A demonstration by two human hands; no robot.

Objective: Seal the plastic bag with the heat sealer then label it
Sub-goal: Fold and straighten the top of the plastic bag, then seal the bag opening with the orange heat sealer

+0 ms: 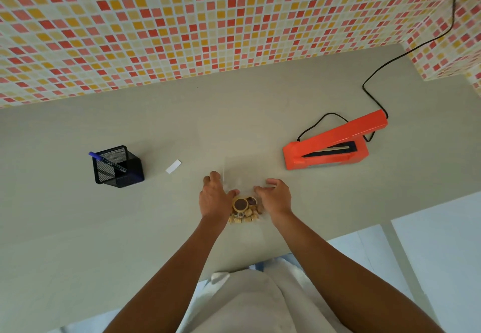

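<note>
A clear plastic bag [240, 174] lies flat on the grey table [78, 228], near its front edge. Small tan cork-like pieces and a round brown disc [240, 204] fill the bag's near end. My left hand [214, 197] grips the bag's left side, thumb on top next to the contents. My right hand [276, 197] pinches the right side the same way. The orange heat sealer [328, 145] stands to the right with its arm raised. A white label [173, 166] lies left of the bag. A blue pen [108, 162] leans in a black mesh holder [118, 167].
The sealer's black cord [385, 67] runs back across the table and up the tiled wall [182, 20] at the far right. The table's right edge ends just past the sealer. A white cloth [247, 301] lies over my lap below the front edge.
</note>
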